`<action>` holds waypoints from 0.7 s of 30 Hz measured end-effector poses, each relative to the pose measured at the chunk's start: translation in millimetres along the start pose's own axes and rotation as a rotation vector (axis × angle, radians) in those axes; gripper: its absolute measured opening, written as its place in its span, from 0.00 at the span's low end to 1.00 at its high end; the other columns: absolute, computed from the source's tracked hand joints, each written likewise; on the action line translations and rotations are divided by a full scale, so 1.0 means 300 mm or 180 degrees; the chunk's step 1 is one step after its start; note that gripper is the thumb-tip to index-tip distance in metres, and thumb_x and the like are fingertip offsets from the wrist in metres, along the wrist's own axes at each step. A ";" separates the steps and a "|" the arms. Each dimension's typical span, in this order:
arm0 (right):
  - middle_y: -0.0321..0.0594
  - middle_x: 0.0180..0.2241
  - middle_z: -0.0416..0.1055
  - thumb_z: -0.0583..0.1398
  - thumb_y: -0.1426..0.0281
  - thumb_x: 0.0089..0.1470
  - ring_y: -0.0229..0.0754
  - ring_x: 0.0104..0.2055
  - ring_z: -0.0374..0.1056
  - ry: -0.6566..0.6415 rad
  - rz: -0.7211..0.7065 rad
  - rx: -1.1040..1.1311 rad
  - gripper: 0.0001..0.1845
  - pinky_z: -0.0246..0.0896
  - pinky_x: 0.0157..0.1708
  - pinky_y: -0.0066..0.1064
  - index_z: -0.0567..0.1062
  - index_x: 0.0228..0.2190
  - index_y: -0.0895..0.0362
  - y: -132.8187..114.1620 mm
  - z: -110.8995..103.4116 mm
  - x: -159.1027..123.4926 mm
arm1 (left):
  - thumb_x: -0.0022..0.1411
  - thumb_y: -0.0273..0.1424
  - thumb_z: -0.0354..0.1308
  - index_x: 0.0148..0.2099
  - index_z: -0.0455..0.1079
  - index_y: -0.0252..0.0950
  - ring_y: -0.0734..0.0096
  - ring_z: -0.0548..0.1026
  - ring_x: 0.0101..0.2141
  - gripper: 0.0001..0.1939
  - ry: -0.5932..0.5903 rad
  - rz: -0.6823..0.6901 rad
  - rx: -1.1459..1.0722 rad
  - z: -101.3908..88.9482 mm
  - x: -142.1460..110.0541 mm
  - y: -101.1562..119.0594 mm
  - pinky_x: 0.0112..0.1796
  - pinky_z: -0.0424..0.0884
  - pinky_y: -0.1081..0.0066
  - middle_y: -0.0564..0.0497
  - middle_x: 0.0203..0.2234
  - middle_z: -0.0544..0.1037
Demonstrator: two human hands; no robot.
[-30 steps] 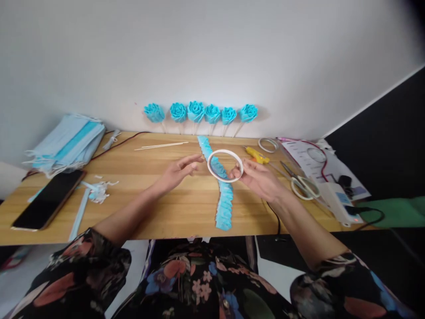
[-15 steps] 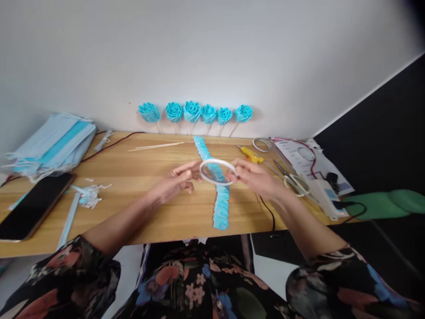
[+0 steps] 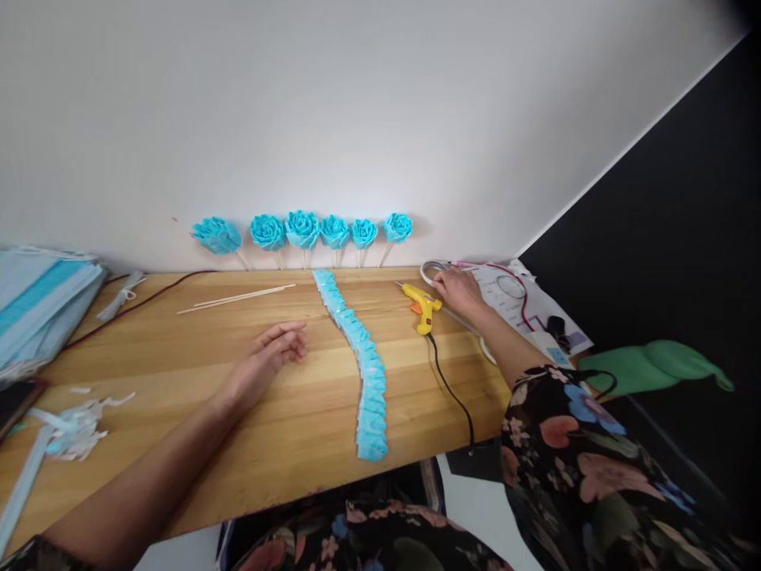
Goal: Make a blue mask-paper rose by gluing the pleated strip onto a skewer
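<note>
My right hand [image 3: 457, 289] is at the back right of the table, its fingers closed on the edge of a white roll of tape [image 3: 424, 274]. The fingers hide part of the roll. My left hand [image 3: 277, 349] hovers over the wood left of centre, fingers loosely curved and holding nothing. Between the hands lies a long pleated blue strip [image 3: 362, 345], running from the back of the table towards the front edge. A yellow glue gun [image 3: 425, 304] lies just left of my right hand, its black cord trailing to the front.
Several blue fabric roses [image 3: 302, 228] on sticks lean against the wall. Two thin sticks [image 3: 238, 297] lie at the back left. Face masks [image 3: 44, 301], a tied white bundle [image 3: 120, 296], scraps [image 3: 77, 428] and a phone [image 3: 15, 404] are at left. Printed paper [image 3: 550, 305] and a green object [image 3: 659, 366] are at right.
My right hand has carried the roll of tape from above the blue strip to the back right. My left hand has let go of the roll's side and drawn left. The view has turned right.
</note>
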State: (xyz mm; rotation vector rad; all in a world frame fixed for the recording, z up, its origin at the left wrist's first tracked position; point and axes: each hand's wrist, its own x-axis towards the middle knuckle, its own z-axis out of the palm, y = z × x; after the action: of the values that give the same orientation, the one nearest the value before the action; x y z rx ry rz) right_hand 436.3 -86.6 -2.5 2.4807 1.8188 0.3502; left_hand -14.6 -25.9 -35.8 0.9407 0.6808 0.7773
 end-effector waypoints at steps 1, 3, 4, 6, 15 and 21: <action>0.50 0.42 0.81 0.55 0.65 0.66 0.53 0.47 0.72 -0.0018 -0.0062 -0.0009 0.14 0.57 0.46 0.40 0.80 0.37 0.56 0.003 0.011 0.004 | 0.47 0.43 0.78 0.44 0.81 0.34 0.70 0.76 0.29 0.25 0.0008 -0.0013 0.0004 -0.003 0.000 -0.003 0.31 0.73 0.71 0.47 0.32 0.80; 0.49 0.42 0.80 0.56 0.62 0.65 0.53 0.47 0.71 -0.0060 -0.0175 -0.0032 0.14 0.56 0.48 0.41 0.79 0.38 0.55 0.013 0.023 0.012 | 0.48 0.43 0.77 0.43 0.81 0.34 0.70 0.76 0.29 0.23 0.0003 -0.0029 0.0021 -0.009 0.000 -0.007 0.32 0.73 0.71 0.48 0.31 0.80; 0.49 0.42 0.80 0.57 0.61 0.64 0.53 0.48 0.71 -0.0085 -0.0224 -0.0051 0.14 0.55 0.48 0.41 0.79 0.38 0.55 0.019 0.026 0.017 | 0.49 0.43 0.77 0.42 0.81 0.34 0.71 0.76 0.29 0.23 -0.0014 -0.0035 0.0036 -0.012 0.000 -0.010 0.32 0.73 0.71 0.48 0.31 0.80; 0.49 0.42 0.80 0.59 0.61 0.63 0.53 0.48 0.70 -0.0129 -0.0294 -0.0096 0.13 0.55 0.49 0.41 0.79 0.37 0.56 0.029 0.027 0.027 | 0.50 0.44 0.77 0.41 0.82 0.35 0.71 0.75 0.29 0.22 -0.0046 -0.0035 0.0063 -0.018 0.001 -0.013 0.32 0.72 0.72 0.48 0.30 0.80; 0.49 0.42 0.81 0.58 0.66 0.64 0.53 0.47 0.71 -0.0050 -0.0171 -0.0169 0.12 0.54 0.47 0.40 0.81 0.38 0.56 0.060 0.009 0.045 | 0.53 0.44 0.75 0.42 0.82 0.36 0.73 0.75 0.28 0.19 -0.0103 0.0016 0.0144 -0.031 0.009 -0.032 0.31 0.72 0.74 0.49 0.29 0.80; 0.47 0.40 0.82 0.59 0.61 0.64 0.50 0.44 0.72 -0.0081 -0.0130 -0.0069 0.14 0.54 0.44 0.38 0.82 0.37 0.55 0.061 0.044 0.051 | 0.51 0.43 0.76 0.40 0.82 0.35 0.73 0.74 0.27 0.20 -0.0088 0.0001 0.0208 -0.023 0.007 -0.023 0.30 0.72 0.73 0.49 0.27 0.79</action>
State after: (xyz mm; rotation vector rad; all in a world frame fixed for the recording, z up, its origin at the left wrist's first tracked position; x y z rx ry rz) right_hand 460.6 -76.6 -9.8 2.4185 1.8431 0.3328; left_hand -17.0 -23.7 -45.1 1.0093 0.6854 0.7447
